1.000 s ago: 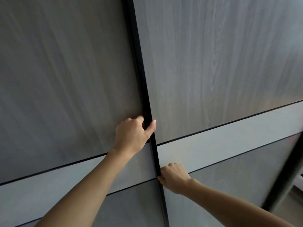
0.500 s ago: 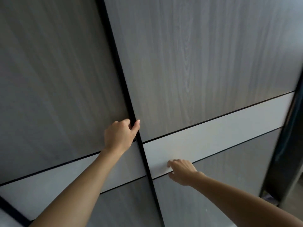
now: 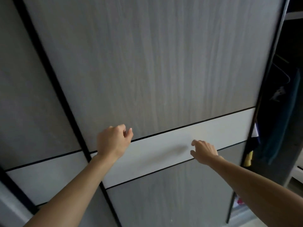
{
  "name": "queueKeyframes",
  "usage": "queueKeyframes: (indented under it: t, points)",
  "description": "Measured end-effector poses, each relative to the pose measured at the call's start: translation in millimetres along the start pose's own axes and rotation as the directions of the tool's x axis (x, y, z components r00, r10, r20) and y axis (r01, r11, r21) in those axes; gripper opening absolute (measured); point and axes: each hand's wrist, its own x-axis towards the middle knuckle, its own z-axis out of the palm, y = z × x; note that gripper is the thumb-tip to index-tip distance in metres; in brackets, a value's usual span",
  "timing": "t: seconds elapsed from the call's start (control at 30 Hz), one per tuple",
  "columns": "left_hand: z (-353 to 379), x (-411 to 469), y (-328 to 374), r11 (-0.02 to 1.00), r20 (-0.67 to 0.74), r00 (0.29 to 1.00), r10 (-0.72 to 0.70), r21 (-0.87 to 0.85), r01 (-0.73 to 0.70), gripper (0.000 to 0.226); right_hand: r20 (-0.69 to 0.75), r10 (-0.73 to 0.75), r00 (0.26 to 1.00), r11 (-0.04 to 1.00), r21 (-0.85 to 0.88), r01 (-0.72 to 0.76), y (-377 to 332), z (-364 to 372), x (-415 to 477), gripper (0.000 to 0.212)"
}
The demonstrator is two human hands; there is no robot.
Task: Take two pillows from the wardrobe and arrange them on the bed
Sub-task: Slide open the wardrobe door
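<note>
A grey wood-grain sliding wardrobe door [image 3: 155,63] with a white band [image 3: 164,149] fills the view. My left hand [image 3: 113,141] hovers in front of the band, fingers loosely curled, holding nothing and clear of the door's black left edge [image 3: 68,112]. My right hand [image 3: 203,151] rests its spread fingertips on the white band. To the right of the door the wardrobe opening [image 3: 285,112] is dark. No pillow shows in it.
A second door panel [image 3: 24,95] lies behind on the left. In the opening hang a dark teal garment [image 3: 282,128], wire hangers [image 3: 283,74] and a yellow tag [image 3: 248,158]. White shelf edges [image 3: 295,13] show at the upper and lower right.
The door has slid left, uncovering the wardrobe's right side. My left hand has come off the door's edge. My right hand moved right along the white band.
</note>
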Motion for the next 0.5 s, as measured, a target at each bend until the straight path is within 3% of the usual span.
queueKeyframes:
  t: [0.13, 0.27, 0.33, 0.43, 0.5]
  points:
    - [22, 6, 43, 0.998, 0.065, 0.997, 0.036, -0.052, -0.032, 0.038, -0.143, 0.143, 0.979, 0.98, 0.155, -0.121, 37, -22, 5, 0.046]
    - [55, 11, 101, 0.987, 0.146, 0.988, 0.048, -0.157, -0.025, 0.032, -0.277, 0.447, 0.851, 0.842, 0.451, -0.296, 100, -47, 20, 0.065]
    - [72, 13, 126, 0.98, 0.188, 0.981, 0.042, -0.199, -0.004, 0.029, -0.217, 0.505, 0.836, 0.781, 0.528, -0.334, 127, -55, 34, 0.077]
    - [94, 17, 154, 0.982, 0.177, 0.984, 0.015, -0.188, 0.019, 0.026, -0.02, 0.399, 0.917, 0.711, 0.639, -0.295, 143, -50, 58, 0.09]
    - [103, 18, 161, 0.985, 0.127, 0.991, -0.039, -0.165, 0.06, 0.025, 0.079, 0.34, 0.937, 0.616, 0.734, -0.286, 139, -37, 67, 0.087]
